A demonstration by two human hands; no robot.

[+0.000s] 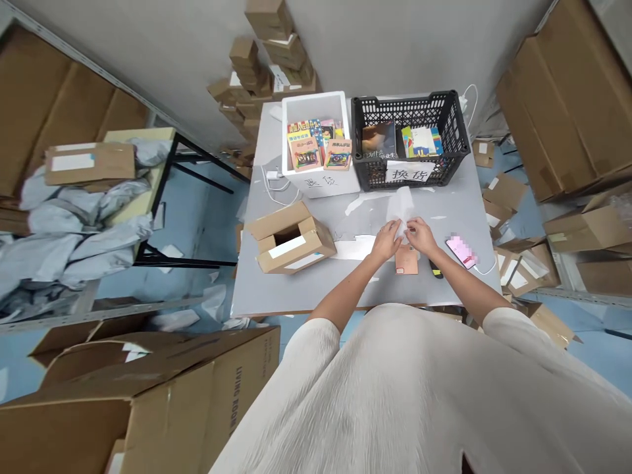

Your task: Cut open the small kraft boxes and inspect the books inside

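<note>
Both my hands meet over the middle of the grey table [296, 289]. My left hand [387, 240] and my right hand [419, 236] pinch a thin white plastic wrapper [401, 205] that stands up between them. Just below the hands, a small brown booklet [406, 259] lies flat on the table. A white sheet [356, 248] lies to the left of my left hand.
An open cardboard box [289, 238] sits on the table's left. At the back stand a white foam box [320, 141] of books and a black plastic crate [411, 138] of books. A pink phone [461, 251] on a cable lies right. Cardboard cartons [148, 395] surround the table.
</note>
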